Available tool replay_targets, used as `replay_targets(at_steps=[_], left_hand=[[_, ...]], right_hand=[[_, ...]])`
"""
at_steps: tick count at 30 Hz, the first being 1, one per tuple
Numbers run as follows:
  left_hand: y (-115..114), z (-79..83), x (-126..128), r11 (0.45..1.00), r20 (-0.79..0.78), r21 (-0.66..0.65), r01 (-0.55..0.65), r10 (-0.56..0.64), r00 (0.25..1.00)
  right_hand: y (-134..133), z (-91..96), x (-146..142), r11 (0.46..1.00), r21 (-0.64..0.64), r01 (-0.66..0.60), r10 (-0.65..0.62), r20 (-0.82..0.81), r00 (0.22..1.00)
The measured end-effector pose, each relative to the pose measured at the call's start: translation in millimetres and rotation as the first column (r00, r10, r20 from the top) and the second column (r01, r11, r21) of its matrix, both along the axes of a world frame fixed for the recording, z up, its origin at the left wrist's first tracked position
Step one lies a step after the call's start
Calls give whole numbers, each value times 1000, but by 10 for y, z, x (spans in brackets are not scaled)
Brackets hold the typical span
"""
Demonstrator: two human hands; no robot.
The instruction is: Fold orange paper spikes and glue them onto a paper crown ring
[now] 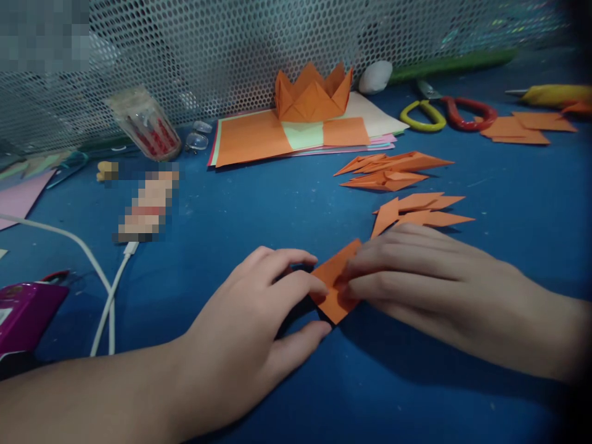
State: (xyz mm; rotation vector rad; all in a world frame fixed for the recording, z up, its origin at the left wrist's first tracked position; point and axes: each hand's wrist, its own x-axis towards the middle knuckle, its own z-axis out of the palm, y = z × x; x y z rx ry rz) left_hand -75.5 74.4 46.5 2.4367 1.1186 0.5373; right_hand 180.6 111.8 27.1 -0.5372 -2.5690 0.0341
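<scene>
An orange piece of paper (pixel 337 310) lies on the blue table in front of me, one corner pointing towards me. My left hand (pixel 263 308) grips its left side, with the fingertips on top and the thumb against the near edge. From the right, my right hand (pixel 430 283) presses its closed fingers onto the paper and covers that side. Just beyond the right hand are folded orange paper pieces (pixel 432 219) with pointed ends. Farther back lie more pointed folded pieces (pixel 393 171).
An orange paper crown (pixel 314 98) stands on stacked coloured sheets (pixel 252 142) by the mesh panel (pixel 222 55). Scissors (pixel 469 115) and orange paper pieces (pixel 518 128) lie at the back right. To the left are a jar (pixel 150 129), a white cable (pixel 111 296) and a purple box (pixel 30 314).
</scene>
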Motion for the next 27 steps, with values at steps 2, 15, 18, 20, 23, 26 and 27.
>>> replay_targets(at_steps=[2,15,18,20,23,26,27], left_hand=[[17,-28,-6,1000,47,14,9,-9,999],[30,-63,52,996,178,54,64,-73,981],[21,-42,63,995,183,77,62,-75,980],[13,-39,58,994,187,94,56,-73,980],[-11,-47,43,985,147,151,84,-107,983],[-53,-52,41,942,-16,301,149,-152,988],[-69,-51,46,922,-75,349,169,-152,986]], right_hand=[[7,-4,13,999,-22,-25,26,28,999],[-127,-67,-63,964,-261,-54,33,-88,996],[-200,-75,-77,935,-354,-23,-21,-119,993],[-241,-89,-93,907,-421,12,-85,-154,984],[-272,-116,-119,870,-487,84,-199,-189,962],[-268,-136,-136,858,-498,125,-260,-211,942],[-264,-140,-139,859,-496,129,-268,-219,938]])
